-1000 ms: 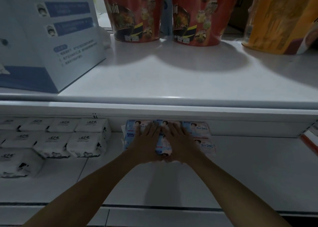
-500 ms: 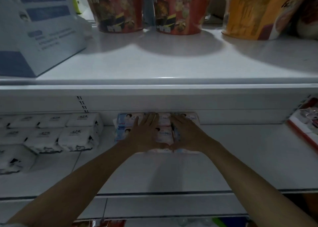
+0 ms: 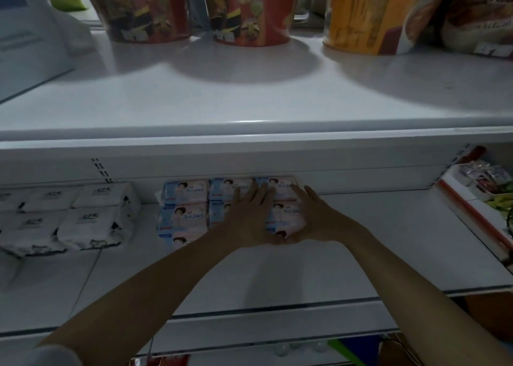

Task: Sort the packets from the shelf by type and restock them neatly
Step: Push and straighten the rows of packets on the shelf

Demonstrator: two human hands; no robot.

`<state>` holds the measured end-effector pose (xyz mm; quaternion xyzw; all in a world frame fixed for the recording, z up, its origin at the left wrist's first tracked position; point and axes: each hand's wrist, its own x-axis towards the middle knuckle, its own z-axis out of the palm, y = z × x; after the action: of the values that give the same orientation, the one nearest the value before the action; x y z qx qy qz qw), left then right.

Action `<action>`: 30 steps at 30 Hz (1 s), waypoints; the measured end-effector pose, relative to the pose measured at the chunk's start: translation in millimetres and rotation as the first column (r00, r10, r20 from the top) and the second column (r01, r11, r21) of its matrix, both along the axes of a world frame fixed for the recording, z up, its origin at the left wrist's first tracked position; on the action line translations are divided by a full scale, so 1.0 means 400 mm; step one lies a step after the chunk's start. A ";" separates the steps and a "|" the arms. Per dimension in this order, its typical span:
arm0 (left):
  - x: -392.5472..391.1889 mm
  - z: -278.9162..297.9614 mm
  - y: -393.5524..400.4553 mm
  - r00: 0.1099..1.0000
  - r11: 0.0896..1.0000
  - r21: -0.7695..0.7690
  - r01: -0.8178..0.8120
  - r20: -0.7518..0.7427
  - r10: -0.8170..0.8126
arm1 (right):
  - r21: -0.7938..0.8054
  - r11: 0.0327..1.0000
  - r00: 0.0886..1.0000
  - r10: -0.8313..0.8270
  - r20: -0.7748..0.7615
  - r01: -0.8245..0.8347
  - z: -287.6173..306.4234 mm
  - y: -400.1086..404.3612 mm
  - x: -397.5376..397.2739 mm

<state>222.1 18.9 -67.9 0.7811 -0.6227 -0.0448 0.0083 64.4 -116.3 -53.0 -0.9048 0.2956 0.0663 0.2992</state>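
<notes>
Pink-and-blue packets (image 3: 184, 216) are being kept as a tight block at the back of the lower shelf (image 3: 361, 243), just beside the white packets (image 3: 91, 221), which are lying apart to the left as their own group.

Risk, as judged: the block is being pressed from above and from the front, so the slick wrappers may be slid over one another and the front row buckled or ridden up onto the back row. An uneven push from one side could be skewing the block toward the white packets and mixing the types.

Left hand (image 3: 247, 213) is being laid flat on the middle column, fingers straight and spread, nothing being gripped. Right hand (image 3: 316, 216) is being laid flat on the right column, fingers extended toward the back wall, the grip likewise wide and holding nothing. Thumbs are being brought close together at the front edge; both forearms are being reached in under the upper shelf (image 3: 249, 102).
</notes>
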 end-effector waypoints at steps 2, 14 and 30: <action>-0.010 -0.007 -0.017 1.000 1.000 0.010 -0.014 0.009 0.014 | 0.034 0.999 1.000 0.009 -0.002 -0.009 -0.019 -0.006 0.006; -0.015 -0.034 -0.077 0.988 0.990 0.009 -0.138 0.072 0.137 | -0.034 0.999 0.994 0.005 0.106 -0.001 -0.070 -0.019 0.043; 0.219 0.072 0.213 0.591 0.577 -0.297 -0.761 -0.683 0.429 | 0.498 0.803 0.876 -0.456 0.157 0.328 -0.013 -0.058 0.037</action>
<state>309.9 104.2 -39.0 0.8626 -0.2593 -0.0718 0.4285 79.4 -139.3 -58.2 -0.7273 0.4104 -0.0533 0.5475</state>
